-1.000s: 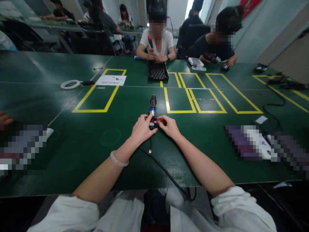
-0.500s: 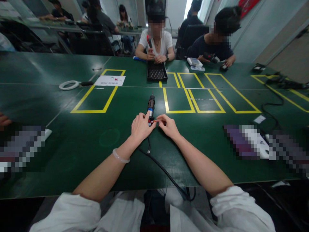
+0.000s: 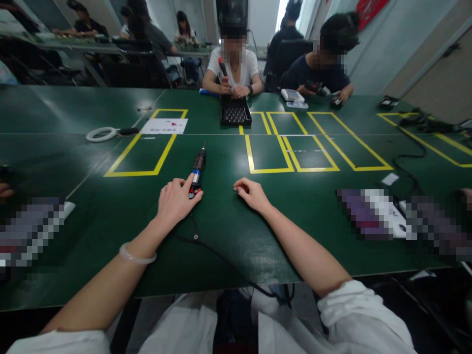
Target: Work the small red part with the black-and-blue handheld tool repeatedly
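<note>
An electric screwdriver (image 3: 198, 167) with a bit at its tip lies on the green table, pointing away from me. Its casing is off at the near end, where a blue and silver section and small red and orange parts show. My left hand (image 3: 179, 199) grips this near end between thumb and fingers. A black cable (image 3: 224, 260) runs from under that hand towards the table's front edge. Beside it lies a thin lead with a ring terminal (image 3: 195, 237). To the right, apart from the screwdriver, my right hand (image 3: 252, 193) has loosely bent fingers, with nothing visible in them.
Yellow tape outlines (image 3: 271, 171) mark the green table (image 3: 295, 211). A white card (image 3: 165, 126) and a white ring (image 3: 99, 134) lie at the back left. Across the table, a person in white holds a tool behind a black tray (image 3: 236, 118). Blurred-out items lie at both sides.
My left hand has moved left with the screwdriver, which now tilts to the right. My right hand has come away from the screwdriver's near end. The view has shifted slightly.
</note>
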### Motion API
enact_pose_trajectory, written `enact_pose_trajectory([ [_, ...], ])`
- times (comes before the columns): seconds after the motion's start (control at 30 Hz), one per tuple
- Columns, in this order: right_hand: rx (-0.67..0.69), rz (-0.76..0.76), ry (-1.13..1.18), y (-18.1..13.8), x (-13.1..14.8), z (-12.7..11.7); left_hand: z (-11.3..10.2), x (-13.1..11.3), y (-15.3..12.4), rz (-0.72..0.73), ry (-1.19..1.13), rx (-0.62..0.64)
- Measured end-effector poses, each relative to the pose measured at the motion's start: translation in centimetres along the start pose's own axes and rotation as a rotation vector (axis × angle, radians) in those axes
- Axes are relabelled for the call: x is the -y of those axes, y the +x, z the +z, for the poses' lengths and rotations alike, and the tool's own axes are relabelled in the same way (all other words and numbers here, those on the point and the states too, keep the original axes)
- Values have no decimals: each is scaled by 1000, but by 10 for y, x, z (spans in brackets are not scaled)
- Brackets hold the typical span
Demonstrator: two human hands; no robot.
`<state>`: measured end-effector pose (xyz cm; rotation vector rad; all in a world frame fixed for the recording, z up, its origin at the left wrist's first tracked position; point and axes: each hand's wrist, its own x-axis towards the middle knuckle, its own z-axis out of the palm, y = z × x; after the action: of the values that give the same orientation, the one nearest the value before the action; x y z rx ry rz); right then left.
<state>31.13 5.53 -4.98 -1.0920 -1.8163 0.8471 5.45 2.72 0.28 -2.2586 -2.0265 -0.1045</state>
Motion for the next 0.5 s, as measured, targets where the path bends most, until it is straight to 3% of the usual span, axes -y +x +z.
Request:
enact_pose_trajectory([
  [0.27,26,-8,-32,0,-1,0,-10,91,-39,-213,167,31],
  [0.5,29,-9,-60,0,-2,0,-18,145,-74,-389,341,92],
])
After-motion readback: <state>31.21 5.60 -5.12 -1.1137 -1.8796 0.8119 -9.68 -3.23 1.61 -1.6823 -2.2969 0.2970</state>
